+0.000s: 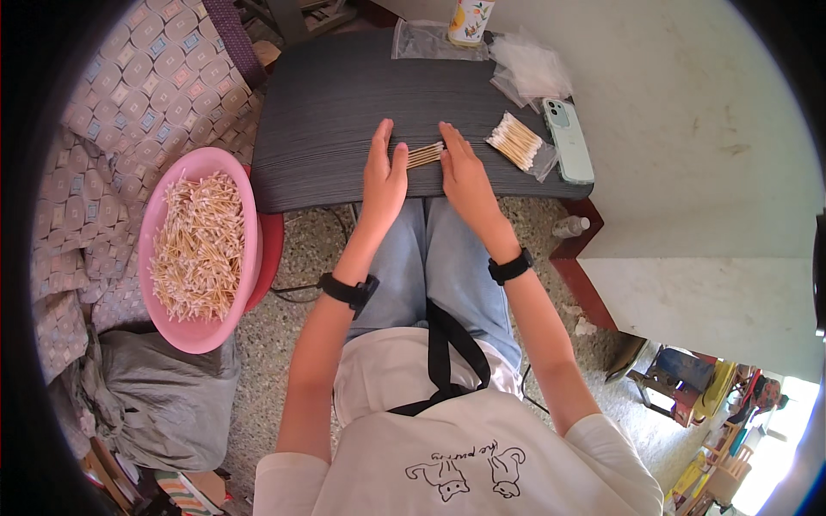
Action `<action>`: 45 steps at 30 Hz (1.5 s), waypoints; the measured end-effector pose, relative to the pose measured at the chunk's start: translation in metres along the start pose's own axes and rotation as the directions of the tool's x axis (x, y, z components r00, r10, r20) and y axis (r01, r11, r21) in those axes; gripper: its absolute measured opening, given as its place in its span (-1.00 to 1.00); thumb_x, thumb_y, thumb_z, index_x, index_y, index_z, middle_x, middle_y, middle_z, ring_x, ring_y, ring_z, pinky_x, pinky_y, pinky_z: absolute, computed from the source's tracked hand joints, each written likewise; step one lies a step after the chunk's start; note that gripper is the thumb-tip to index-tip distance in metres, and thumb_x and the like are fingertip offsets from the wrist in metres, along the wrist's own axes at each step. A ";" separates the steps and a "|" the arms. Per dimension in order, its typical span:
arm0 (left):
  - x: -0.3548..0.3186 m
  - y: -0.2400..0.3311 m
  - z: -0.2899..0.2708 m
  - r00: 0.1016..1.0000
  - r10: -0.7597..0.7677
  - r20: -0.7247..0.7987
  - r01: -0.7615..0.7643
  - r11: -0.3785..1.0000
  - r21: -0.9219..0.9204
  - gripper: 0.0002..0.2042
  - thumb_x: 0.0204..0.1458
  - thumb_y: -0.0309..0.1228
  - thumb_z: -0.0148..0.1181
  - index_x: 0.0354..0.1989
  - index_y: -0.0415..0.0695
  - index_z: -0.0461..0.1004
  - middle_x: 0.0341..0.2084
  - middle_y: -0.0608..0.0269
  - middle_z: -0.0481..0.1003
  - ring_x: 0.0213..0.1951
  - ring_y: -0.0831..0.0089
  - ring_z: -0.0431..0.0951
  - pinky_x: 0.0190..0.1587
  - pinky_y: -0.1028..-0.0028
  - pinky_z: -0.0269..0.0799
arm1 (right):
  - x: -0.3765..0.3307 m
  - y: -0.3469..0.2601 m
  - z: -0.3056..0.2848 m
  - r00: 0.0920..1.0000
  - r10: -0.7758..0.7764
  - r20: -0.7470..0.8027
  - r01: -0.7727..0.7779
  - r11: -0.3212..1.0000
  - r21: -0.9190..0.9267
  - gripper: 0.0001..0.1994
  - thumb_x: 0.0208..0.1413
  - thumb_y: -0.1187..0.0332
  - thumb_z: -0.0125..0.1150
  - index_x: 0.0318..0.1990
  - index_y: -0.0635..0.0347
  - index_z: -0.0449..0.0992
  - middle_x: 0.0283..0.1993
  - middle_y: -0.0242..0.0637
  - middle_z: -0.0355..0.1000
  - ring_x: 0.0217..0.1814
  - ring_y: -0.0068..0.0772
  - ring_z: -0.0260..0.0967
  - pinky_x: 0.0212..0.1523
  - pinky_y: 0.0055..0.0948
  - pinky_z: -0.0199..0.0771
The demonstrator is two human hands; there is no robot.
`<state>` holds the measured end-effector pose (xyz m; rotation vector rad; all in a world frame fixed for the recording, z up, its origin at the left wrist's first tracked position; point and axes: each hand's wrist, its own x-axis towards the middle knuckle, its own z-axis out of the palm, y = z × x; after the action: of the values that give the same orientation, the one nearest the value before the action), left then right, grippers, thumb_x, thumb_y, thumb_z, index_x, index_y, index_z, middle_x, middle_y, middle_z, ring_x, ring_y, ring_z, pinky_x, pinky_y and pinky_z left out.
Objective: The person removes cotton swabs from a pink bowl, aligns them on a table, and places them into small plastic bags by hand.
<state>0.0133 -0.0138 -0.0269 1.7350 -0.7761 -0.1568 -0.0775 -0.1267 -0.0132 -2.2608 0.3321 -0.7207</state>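
Observation:
Several wooden-stick cotton swabs (pixel 423 156) lie side by side at the middle of the dark table (pixel 344 95), between my two hands. My left hand (pixel 384 179) stands on edge at their left ends, fingers stretched upward and thumb beside the sticks. Facing it, my right hand (pixel 465 172) has its fingers extended, with the thumb side close to the swabs' right ends. The palms hide part of the sticks. To the right of my right hand, a flat bunch of cotton swabs (pixel 514 142) rests on a clear plastic bag (pixel 542 162).
A pink basin (pixel 148 258) heaped with loose cotton swabs stands left of the table. A light green phone (pixel 568 142) lies at the table's right edge. Clear bags (pixel 529 67) and a patterned cup (pixel 471 21) sit at the far side. The wall (pixel 671 103) rises on the right.

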 end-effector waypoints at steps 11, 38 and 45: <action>0.010 0.007 0.011 0.979 -0.191 -0.067 0.123 0.823 -0.554 -0.50 0.30 -0.25 -0.19 0.32 -0.27 0.00 0.29 0.00 0.12 0.35 0.24 0.05 0.37 0.34 -0.09 | 0.011 -0.008 0.015 0.991 0.137 -0.001 -0.133 0.962 0.238 -0.59 0.24 0.47 -0.13 0.24 0.30 0.24 0.21 0.07 0.29 0.26 0.03 0.24 0.22 -0.31 0.22; 0.007 0.010 -0.030 0.900 0.371 0.226 -0.435 0.769 0.468 -0.82 -0.02 -0.45 0.24 -0.22 -0.11 0.60 -0.40 0.25 0.42 -0.27 0.30 0.45 -0.23 0.34 0.43 | 0.016 0.002 -0.015 0.934 -0.309 0.178 0.351 0.883 -0.310 -0.85 -0.06 0.48 0.17 -0.29 0.19 0.57 -0.25 -0.30 0.40 -0.16 -0.26 0.36 -0.18 -0.36 0.46; 0.006 0.012 -0.024 0.869 0.433 0.241 -0.491 0.689 0.534 -0.91 -0.07 -0.48 0.21 -0.45 -0.25 0.48 -0.44 0.24 0.40 -0.31 0.31 0.44 -0.25 0.36 0.44 | 0.019 0.009 -0.014 0.889 -0.415 0.195 0.458 0.831 -0.315 -0.86 -0.13 0.49 0.13 -0.35 0.23 0.53 -0.29 -0.30 0.39 -0.18 -0.28 0.39 -0.19 -0.38 0.50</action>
<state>0.0244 0.0012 -0.0061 2.0371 -1.4268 0.3953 -0.0707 -0.1489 -0.0036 -2.7553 -0.1420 -0.7991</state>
